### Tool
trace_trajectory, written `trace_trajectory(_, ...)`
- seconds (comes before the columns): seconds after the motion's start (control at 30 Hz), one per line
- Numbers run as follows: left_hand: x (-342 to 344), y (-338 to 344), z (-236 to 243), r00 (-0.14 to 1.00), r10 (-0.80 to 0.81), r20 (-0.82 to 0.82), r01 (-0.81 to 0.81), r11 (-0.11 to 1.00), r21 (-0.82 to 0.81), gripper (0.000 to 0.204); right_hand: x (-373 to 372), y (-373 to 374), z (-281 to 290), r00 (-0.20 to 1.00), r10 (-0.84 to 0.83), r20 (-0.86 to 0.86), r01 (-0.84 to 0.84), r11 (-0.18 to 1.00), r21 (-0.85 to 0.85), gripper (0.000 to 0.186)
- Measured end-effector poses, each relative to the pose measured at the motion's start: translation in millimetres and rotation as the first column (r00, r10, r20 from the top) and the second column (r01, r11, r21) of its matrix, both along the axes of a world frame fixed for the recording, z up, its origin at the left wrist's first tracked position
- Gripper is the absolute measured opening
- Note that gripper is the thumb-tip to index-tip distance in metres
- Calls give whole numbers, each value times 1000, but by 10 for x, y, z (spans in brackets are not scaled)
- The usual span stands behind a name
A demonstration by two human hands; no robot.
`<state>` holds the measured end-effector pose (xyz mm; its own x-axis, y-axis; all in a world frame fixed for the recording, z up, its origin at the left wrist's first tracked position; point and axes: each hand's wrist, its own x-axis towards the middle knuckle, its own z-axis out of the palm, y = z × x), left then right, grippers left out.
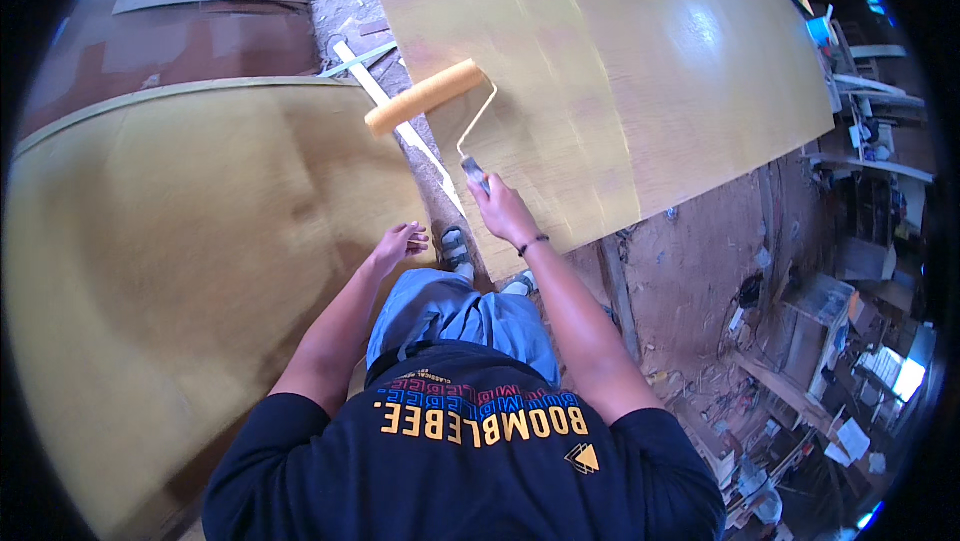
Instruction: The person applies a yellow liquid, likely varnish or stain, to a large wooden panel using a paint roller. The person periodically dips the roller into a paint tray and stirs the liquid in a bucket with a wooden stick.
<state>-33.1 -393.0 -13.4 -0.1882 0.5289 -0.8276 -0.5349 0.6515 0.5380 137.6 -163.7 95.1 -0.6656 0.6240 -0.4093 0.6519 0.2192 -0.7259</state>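
Observation:
My right hand (500, 209) is wrapped round the grey handle of a paint roller (425, 98). Its long cover is soaked in yellow-orange colour and hangs across the gap between two large yellow-coated panels, over the left edge of the right panel (540, 71). Whether the cover touches that panel I cannot tell. Beside the near right edge of the left panel (210, 211), my left hand (403, 240) hovers without anything in it, its fingers loosely bent and apart.
White wooden strips (420, 153) lie in the narrow gap between the panels, where my feet stand. Brown boards (180, 51) are stacked at the far left. At the right, a dirt floor (690, 281) leads to a wooden stand (815, 316), scraps and loose clutter.

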Motion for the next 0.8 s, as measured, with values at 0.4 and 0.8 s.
trace_trajectory(0.4, -124, 308, -153, 997, 23, 67, -22, 1000, -12, 38, 2640, -1283, 772, 925, -104, 366, 166, 975, -145, 43)
trace_trajectory(0.8, 87, 260, -118, 969, 42, 244, -55, 997, 48, 46, 1395, -795, 187, 971, -192, 142, 207, 973, -101, 43)
